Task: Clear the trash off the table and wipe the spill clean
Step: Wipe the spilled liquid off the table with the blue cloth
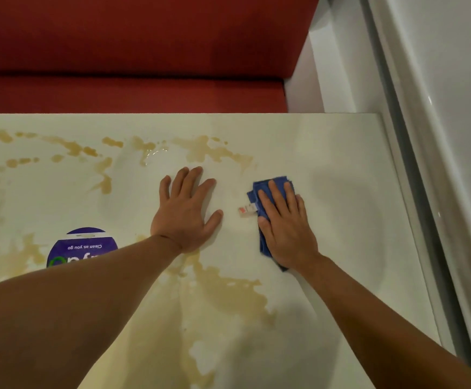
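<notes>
The right hand (286,228) lies flat on a folded blue cloth (259,192), fingers straight and pressing it to the pale bench (341,169) right of frame centre. The cloth's long axis runs from lower right to upper left — its far end points toward the top of the frame, with a small white tag (247,211) sticking out on its left side. The left hand (186,211) rests open on the bench just beside it, fingers spread, its grip holding nothing. A tan spill (228,293) spreads across the lower centre and upper left. A purple round sticker (82,248) sits at lower left.

Wall (439,108) bounds table (327,153) rightward.
</notes>
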